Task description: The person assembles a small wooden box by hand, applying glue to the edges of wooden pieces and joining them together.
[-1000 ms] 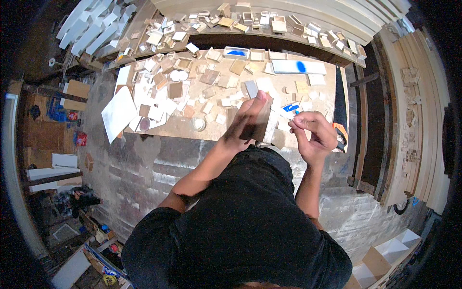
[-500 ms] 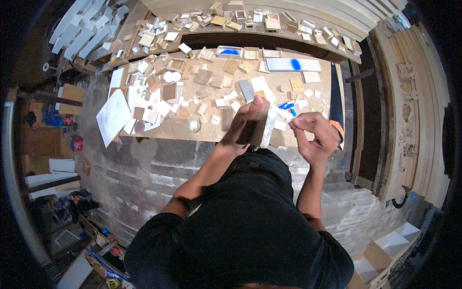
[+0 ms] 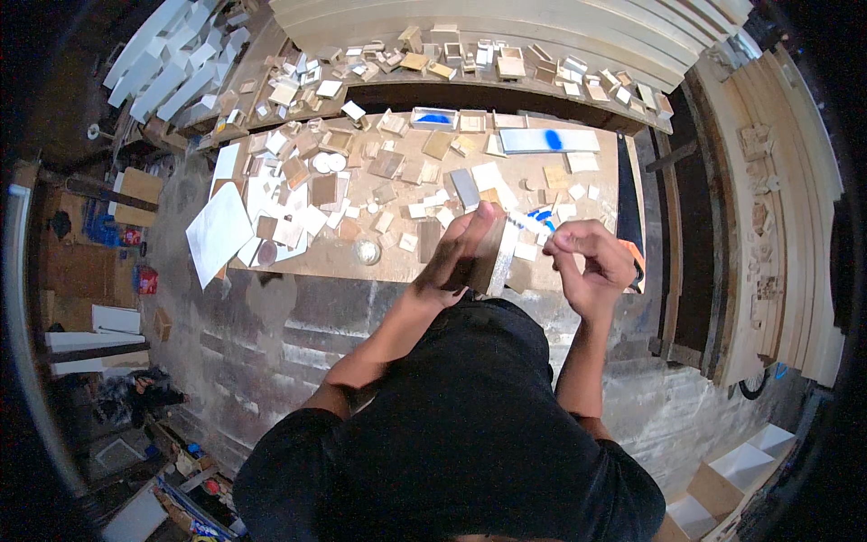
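My left hand (image 3: 454,255) grips a small wooden block (image 3: 492,255) with a brown face and a pale edge, held up in front of my body. The fingers wrap behind it, and the thumb lies along its top. Just to the right, my right hand (image 3: 593,264) is closed in a pinch on a thin white stick (image 3: 526,223). The stick slants from the fingertips toward the block's upper edge; whether it touches cannot be told. Beyond the stick lies a blue object (image 3: 543,217) on the worktable (image 3: 307,264), partly hidden.
Small wooden pieces and open boxes cover much of the worktable. A long white board (image 3: 528,141) with a blue patch lies at its far side. A round clear container (image 3: 368,251) stands near the front edge. Behind is a shelf (image 3: 379,77) of similar pieces; stacked planks (image 3: 795,217) are at right.
The right hand and stick have shifted slightly relative to the block. The whole view has tilted a little, so the table sits lower. Both grips are unchanged.
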The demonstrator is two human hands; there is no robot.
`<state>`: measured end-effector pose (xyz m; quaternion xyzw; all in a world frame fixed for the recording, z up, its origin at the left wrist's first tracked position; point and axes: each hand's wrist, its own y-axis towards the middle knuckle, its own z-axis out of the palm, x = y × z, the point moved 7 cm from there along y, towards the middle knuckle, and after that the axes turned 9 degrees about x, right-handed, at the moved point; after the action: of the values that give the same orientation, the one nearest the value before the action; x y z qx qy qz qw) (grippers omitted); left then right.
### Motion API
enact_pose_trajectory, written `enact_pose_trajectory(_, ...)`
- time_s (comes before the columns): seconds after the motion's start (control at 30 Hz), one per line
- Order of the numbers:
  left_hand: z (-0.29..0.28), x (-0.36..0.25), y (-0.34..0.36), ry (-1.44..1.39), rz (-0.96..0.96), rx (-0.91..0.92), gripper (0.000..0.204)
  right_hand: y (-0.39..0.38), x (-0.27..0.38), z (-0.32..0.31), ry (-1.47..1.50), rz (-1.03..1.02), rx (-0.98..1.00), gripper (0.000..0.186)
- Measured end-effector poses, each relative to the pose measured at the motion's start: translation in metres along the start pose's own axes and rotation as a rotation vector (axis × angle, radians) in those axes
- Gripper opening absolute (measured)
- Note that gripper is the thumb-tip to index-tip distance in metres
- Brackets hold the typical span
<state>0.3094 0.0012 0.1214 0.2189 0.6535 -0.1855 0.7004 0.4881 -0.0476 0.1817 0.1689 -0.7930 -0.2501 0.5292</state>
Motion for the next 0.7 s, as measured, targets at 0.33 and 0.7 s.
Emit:
enact_pose_trajectory(0.33, 0.01, 0.007, 0.001, -0.267, -0.266, 0.07, 0.068, 0.004, 0.003, -0.006, -0.101, -0.04, -0.011, 0.02)
enact_pose_trajectory(0.7, 0.0, -0.01, -0.004, -0.274, -0.292, 0.024, 0.07, 0.022, 0.017, 0.008, -0.041, -0.04, 0.055, 0.016)
